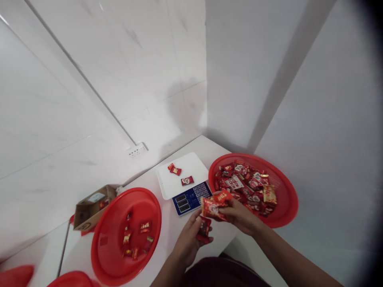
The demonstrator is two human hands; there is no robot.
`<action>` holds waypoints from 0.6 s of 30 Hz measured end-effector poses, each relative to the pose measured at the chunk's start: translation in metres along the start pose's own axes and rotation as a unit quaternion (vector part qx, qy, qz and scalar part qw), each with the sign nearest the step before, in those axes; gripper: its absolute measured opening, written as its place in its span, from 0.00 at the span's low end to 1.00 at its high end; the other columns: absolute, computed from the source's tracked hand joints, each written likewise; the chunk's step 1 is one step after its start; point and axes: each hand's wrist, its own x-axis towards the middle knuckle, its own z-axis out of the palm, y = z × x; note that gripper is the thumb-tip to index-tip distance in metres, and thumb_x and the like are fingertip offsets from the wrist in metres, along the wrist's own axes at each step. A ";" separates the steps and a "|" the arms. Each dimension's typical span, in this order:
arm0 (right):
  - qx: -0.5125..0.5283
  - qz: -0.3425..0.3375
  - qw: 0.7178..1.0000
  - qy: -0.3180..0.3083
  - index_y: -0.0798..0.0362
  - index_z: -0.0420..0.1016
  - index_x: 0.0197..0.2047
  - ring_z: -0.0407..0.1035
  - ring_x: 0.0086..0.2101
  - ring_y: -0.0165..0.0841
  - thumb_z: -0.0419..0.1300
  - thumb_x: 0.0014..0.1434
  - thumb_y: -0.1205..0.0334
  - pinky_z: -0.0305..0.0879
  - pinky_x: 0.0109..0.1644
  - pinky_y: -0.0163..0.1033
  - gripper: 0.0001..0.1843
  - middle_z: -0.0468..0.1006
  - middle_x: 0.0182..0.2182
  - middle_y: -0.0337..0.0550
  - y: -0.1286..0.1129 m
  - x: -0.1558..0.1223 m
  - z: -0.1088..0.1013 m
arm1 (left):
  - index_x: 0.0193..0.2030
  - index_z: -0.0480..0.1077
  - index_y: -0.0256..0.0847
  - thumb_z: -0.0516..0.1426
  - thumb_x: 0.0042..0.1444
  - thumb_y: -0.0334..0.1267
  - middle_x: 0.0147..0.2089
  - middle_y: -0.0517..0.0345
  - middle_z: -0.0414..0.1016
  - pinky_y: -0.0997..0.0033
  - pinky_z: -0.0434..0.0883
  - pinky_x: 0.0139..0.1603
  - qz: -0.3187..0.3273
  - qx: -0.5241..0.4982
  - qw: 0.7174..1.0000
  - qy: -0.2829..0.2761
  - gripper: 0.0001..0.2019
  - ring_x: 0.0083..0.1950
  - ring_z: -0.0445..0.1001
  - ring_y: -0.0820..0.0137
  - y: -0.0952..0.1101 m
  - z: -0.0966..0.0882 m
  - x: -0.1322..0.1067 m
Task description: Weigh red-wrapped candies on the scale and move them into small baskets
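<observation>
My left hand [190,239] is closed around a small dark red candy packet [204,230], low in front of the scale. Just above and to the right, my right hand [237,213] grips red and gold candy packets [213,207], some overlapping so I cannot tell them all apart. Behind both hands is a digital scale [191,198] with a blue keypad panel and a white weighing tray [167,185]. On that tray lie a red candy packet [187,181] and a pair of smaller red candies [174,170].
A red basket [287,199] heaped with red candy packets stands at right by the wall. Another red basket [104,247] at left holds several scattered candies. Behind it sits an open cardboard box [86,225]. A wall socket [137,150] is above the table [203,147].
</observation>
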 end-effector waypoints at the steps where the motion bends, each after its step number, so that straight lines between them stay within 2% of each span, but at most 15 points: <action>1: -0.007 0.006 1.000 -0.023 0.49 0.65 0.45 0.71 0.37 0.34 0.67 0.40 0.65 0.66 0.39 0.39 0.27 0.76 0.38 0.40 0.005 0.000 0.010 | 0.50 0.64 0.44 0.59 0.48 0.48 0.38 0.54 0.72 0.62 0.69 0.40 0.000 -0.006 1.000 -0.014 0.23 0.38 0.70 0.68 0.000 0.003 0.001; 3: -0.030 0.008 0.998 -0.051 0.51 0.66 0.44 0.70 0.38 0.35 0.67 0.40 0.64 0.65 0.42 0.40 0.26 0.76 0.37 0.41 0.013 0.003 0.024 | 0.48 0.66 0.42 0.58 0.48 0.51 0.36 0.54 0.72 0.60 0.68 0.40 -0.010 -0.020 0.999 -0.023 0.23 0.35 0.69 0.69 0.000 0.004 0.002; 7: -0.076 0.007 0.994 -0.076 0.51 0.67 0.44 0.69 0.42 0.37 0.67 0.41 0.61 0.63 0.47 0.43 0.25 0.76 0.38 0.42 0.019 0.009 0.038 | 0.45 0.67 0.39 0.58 0.48 0.51 0.33 0.53 0.73 0.63 0.67 0.38 -0.015 -0.047 0.999 0.009 0.22 0.32 0.70 0.69 -0.001 -0.003 0.004; 12: -0.086 0.061 0.990 -0.095 0.49 0.67 0.47 0.68 0.43 0.40 0.67 0.41 0.54 0.64 0.46 0.45 0.29 0.75 0.41 0.44 0.026 0.010 0.043 | 0.45 0.68 0.40 0.60 0.47 0.45 0.36 0.54 0.74 0.70 0.66 0.35 -0.008 -0.097 0.995 0.014 0.18 0.33 0.70 0.70 -0.006 -0.020 0.003; 18: -0.106 0.073 0.988 -0.086 0.49 0.70 0.43 0.68 0.41 0.35 0.61 0.49 0.46 0.65 0.46 0.44 0.21 0.74 0.41 0.43 0.037 0.018 0.038 | 0.44 0.70 0.40 0.61 0.47 0.39 0.39 0.54 0.75 0.72 0.65 0.38 -0.001 -0.111 0.993 0.042 0.16 0.35 0.71 0.72 -0.011 -0.043 0.003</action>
